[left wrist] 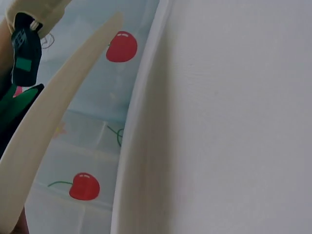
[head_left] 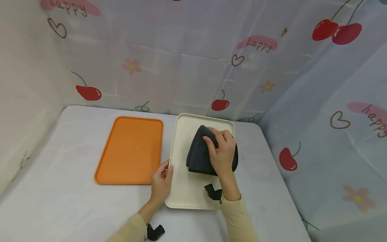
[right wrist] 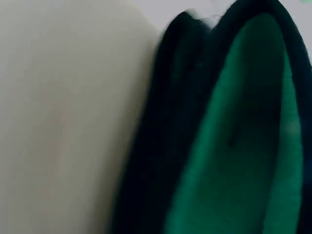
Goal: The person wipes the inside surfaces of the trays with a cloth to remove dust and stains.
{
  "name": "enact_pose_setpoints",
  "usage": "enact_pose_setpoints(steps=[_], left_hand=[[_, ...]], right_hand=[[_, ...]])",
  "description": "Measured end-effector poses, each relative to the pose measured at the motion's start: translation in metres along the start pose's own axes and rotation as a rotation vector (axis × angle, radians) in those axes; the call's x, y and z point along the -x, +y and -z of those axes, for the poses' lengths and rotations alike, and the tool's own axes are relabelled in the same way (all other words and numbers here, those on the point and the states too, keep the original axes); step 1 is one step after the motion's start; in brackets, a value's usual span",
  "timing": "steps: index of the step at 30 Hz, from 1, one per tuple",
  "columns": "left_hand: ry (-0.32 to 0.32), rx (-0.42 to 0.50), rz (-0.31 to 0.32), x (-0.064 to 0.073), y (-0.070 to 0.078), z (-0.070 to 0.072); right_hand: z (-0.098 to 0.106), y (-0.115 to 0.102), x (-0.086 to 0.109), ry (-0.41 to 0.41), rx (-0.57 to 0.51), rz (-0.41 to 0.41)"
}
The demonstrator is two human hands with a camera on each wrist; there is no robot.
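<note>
A folded dark grey fabric article [head_left: 199,154] stands over the cream tray [head_left: 187,191]; its exact kind does not show. My right hand [head_left: 223,151] pinches its upper part between thumb and fingers. In the right wrist view the same fabric [right wrist: 151,146] gapes in folds, showing a green inner side. My left hand [head_left: 161,183] grips the tray's left rim. Seen edge-on in the left wrist view, the tray [left wrist: 53,117] is a pale, slanting band, with part of the dark and green fabric [left wrist: 19,107] beyond it.
An orange tray [head_left: 131,151] lies left of the cream one, close to my left hand. Both are on a white-covered table [head_left: 60,201]. A curtain with cherry prints [head_left: 181,77] hangs behind and along the right side.
</note>
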State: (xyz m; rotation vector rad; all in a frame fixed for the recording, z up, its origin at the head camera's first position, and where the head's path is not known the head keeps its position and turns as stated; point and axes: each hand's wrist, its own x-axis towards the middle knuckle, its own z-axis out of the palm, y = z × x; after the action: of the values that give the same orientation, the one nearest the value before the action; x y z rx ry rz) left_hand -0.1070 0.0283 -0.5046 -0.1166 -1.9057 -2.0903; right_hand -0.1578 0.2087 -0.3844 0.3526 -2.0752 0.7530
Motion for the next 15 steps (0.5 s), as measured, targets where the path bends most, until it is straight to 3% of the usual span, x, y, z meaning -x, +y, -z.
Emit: enact_pose_setpoints(steps=[5,8,11,15], left_hand=[[-0.002,-0.041,-0.199,0.011,0.018,-0.001],[0.001,-0.065,-0.285,0.015,0.028,0.0],[0.016,-0.068,-0.321,0.017,0.028,0.001],[0.025,-0.06,-0.339,0.02,0.017,0.002]], right_hand=[[-0.01,-0.002,-0.005,-0.005,0.062,0.026],[-0.015,-0.005,-0.008,0.0,0.081,0.025],[-0.02,-0.01,-0.009,0.02,0.101,0.02],[-0.026,-0.016,-0.008,0.079,0.148,0.017]])
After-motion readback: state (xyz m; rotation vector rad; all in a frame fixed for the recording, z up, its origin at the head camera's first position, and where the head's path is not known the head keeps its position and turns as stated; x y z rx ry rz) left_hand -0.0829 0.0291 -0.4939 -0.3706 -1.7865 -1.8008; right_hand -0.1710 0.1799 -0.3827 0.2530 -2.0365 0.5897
